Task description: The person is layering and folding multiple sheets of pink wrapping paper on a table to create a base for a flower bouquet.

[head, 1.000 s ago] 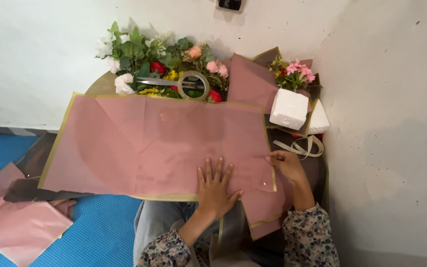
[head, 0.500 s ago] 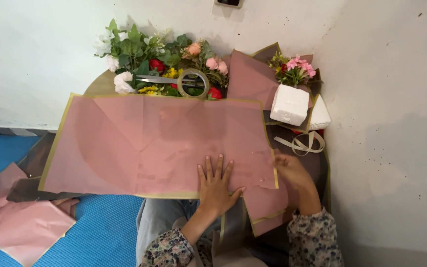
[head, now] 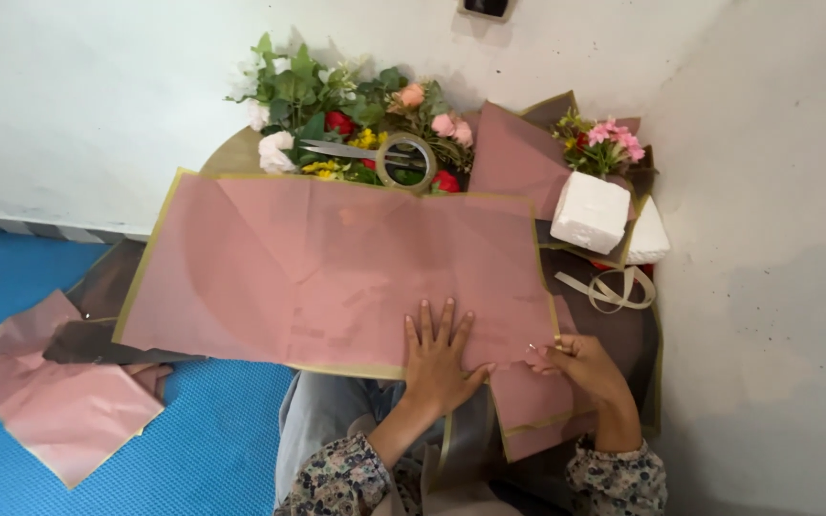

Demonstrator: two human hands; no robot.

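A large pink wrapping sheet with a gold border (head: 317,268) lies spread out in front of me. My left hand (head: 440,355) rests flat on its near edge with the fingers spread. My right hand (head: 585,368) pinches the sheet's near right corner with curled fingers. More pink sheets (head: 528,411) lie under that corner, over my lap.
Mixed flowers (head: 336,115) lie at the back with scissors (head: 356,151) and a tape roll (head: 405,161) on them. White foam blocks (head: 590,212), a small pink posy (head: 609,143) and a ribbon (head: 614,287) sit right. A loose pink sheet (head: 59,401) lies on the blue floor (head: 212,449).
The right hand slid slightly toward me along the sheet's right corner. The left hand stays flat in place. The view shifted a little.
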